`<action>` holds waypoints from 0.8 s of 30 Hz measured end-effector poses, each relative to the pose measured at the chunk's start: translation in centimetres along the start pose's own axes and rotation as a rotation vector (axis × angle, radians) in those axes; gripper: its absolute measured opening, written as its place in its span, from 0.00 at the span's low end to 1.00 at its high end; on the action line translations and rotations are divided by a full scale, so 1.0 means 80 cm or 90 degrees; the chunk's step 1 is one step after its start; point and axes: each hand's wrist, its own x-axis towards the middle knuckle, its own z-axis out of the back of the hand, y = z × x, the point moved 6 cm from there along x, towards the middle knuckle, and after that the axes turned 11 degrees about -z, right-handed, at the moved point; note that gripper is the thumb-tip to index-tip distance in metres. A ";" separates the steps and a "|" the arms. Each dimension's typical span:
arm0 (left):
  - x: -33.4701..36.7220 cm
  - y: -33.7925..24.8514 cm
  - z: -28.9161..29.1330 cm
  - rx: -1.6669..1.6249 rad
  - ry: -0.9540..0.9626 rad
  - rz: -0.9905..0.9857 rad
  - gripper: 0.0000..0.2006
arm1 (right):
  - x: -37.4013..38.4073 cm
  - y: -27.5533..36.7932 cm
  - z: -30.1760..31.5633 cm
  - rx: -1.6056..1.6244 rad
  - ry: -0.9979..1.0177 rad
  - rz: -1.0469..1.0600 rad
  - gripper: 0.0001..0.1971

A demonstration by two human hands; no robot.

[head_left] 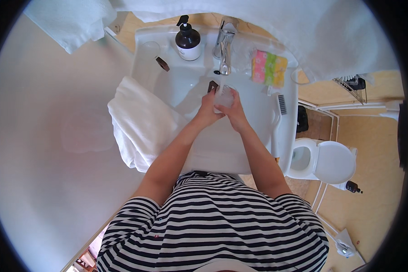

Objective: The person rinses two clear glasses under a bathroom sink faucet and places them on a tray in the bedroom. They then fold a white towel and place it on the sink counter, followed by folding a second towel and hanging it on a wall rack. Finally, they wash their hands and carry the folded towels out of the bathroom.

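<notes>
Over the basin of a white sink [267, 136], both my hands are closed around a clear, see-through container [225, 96], which may be a glass. Water runs onto it from the chrome tap [225, 59]. My left hand [207, 111] grips its left side, and my right hand [234, 111] its right side with the thumb across the front. A small dark brown piece [212, 85] shows just above my left fingers; whether I hold it or it belongs to the container, I cannot tell. The fingers behind the container are partly hidden.
On the sink's back rim stand a dark pump bottle [188, 43] and a colourful packet [269, 68]. A brown piece [162, 64] lies at the left. A white towel [140, 122] drapes over the left edge; a brush [279, 122] rests along the right. A toilet [333, 162] stands further right.
</notes>
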 end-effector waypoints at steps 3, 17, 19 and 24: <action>-0.023 0.053 0.009 -0.077 -0.095 0.026 0.32 | -0.007 0.043 -0.011 -0.085 0.024 -0.010 0.38; 0.028 0.017 0.189 -0.183 -0.564 0.153 0.20 | -0.026 0.075 -0.010 -0.341 -0.107 0.073 0.36; 0.034 0.023 0.184 -0.268 -0.546 0.137 0.18 | -0.030 0.080 -0.009 -0.336 -0.095 0.044 0.35; 0.045 0.014 0.165 -0.545 -0.545 0.138 0.16 | -0.036 0.088 -0.002 -0.295 -0.067 0.014 0.34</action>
